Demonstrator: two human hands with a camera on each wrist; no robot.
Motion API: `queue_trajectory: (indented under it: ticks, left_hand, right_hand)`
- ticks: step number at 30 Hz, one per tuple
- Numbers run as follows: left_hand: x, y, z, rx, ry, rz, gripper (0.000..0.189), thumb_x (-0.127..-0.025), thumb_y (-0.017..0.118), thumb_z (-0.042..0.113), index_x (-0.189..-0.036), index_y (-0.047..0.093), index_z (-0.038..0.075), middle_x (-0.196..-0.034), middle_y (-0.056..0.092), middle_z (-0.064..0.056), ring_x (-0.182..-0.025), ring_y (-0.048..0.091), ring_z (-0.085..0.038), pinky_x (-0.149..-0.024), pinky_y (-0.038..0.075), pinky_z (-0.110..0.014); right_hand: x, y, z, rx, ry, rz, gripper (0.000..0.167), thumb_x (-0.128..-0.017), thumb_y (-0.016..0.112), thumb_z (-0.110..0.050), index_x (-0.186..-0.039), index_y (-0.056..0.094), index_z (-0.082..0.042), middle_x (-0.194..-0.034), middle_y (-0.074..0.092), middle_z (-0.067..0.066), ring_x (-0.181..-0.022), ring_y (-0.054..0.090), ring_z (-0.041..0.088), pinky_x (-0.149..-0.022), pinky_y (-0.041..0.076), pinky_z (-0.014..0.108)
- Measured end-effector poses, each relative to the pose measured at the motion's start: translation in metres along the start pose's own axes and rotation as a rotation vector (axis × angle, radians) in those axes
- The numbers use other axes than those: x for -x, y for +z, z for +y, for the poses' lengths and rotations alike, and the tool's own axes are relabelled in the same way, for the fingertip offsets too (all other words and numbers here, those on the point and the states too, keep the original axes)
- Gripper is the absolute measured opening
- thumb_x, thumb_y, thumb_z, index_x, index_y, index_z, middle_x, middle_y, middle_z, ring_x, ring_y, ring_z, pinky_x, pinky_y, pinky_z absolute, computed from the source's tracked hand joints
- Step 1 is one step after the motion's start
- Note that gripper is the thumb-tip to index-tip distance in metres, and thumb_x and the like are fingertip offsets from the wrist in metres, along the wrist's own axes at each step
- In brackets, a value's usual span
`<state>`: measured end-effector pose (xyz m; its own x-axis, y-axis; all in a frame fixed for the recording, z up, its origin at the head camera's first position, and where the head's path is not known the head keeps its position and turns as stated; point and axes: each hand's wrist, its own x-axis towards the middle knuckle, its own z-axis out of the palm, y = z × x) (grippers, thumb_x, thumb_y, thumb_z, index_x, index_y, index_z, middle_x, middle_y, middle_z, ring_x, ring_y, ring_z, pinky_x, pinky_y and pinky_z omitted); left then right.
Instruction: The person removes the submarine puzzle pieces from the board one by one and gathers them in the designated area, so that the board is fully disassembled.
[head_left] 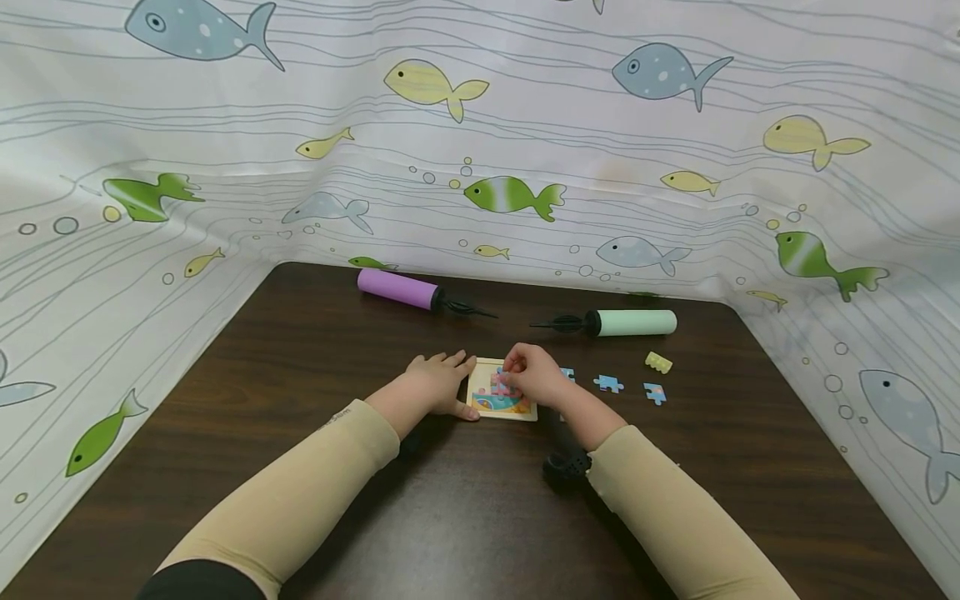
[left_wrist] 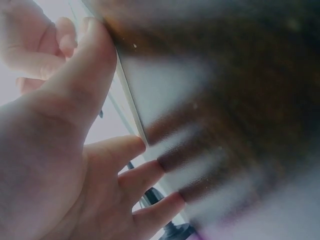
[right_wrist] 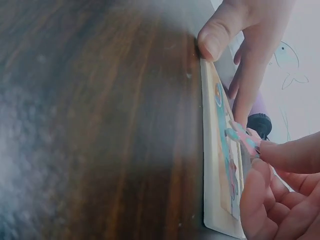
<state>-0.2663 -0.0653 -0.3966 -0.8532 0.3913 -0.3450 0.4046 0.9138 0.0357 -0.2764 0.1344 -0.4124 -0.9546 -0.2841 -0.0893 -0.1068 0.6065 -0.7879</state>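
Observation:
A small square jigsaw puzzle in a pale wooden tray (head_left: 491, 362) lies on the dark table, its lower part filled with orange and blue picture pieces. My left hand (head_left: 437, 385) is spread flat at the tray's left side, thumb at the near corner and fingertips along the edge. Over the tray, my right hand (head_left: 536, 375) pinches a pink and blue puzzle piece (right_wrist: 246, 141) between thumb and fingers. In the right wrist view that piece is tilted above the tray's surface. Another puzzle piece (head_left: 567, 374) shows partly behind the right hand.
Two loose puzzle pieces, one blue (head_left: 608, 384) and one farther right (head_left: 655, 393), lie beside the tray. Near them is a yellow toy block (head_left: 658, 362). A purple hand pump (head_left: 397, 288) and a mint-green pump (head_left: 637, 322) lie toward the back, before a fish-patterned curtain (head_left: 420, 192).

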Motion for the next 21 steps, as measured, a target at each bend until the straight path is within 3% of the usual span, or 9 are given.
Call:
queue_trajectory:
  ticks: [11,21]
  left_hand:
    - [0.000,-0.001,0.001,0.000,-0.002,-0.011,0.104,-0.082,0.059,0.073,-0.160,0.016,0.020,-0.164,0.015,-0.005,-0.146,0.022,-0.033,-0.113,0.021,-0.057]
    - [0.005,-0.004,0.001,0.004,0.002,-0.007,0.102,-0.083,0.061,0.070,-0.160,0.017,0.020,-0.164,0.015,-0.005,-0.147,0.021,-0.033,-0.113,0.021,-0.058]
  right_hand:
    - [0.012,-0.010,0.003,-0.088,0.016,0.028,0.010,-0.093,0.071,-0.009,-0.095,0.063,-0.004,-0.075,0.055,0.008,-0.056,0.051,0.018,-0.051,0.049,0.030]
    - [0.040,-0.037,0.031,-0.183,0.014,0.002,0.010,-0.094,0.067,-0.006,-0.097,0.060,0.001,-0.075,0.059,0.012,-0.057,0.053,0.022,-0.048,0.047,0.033]
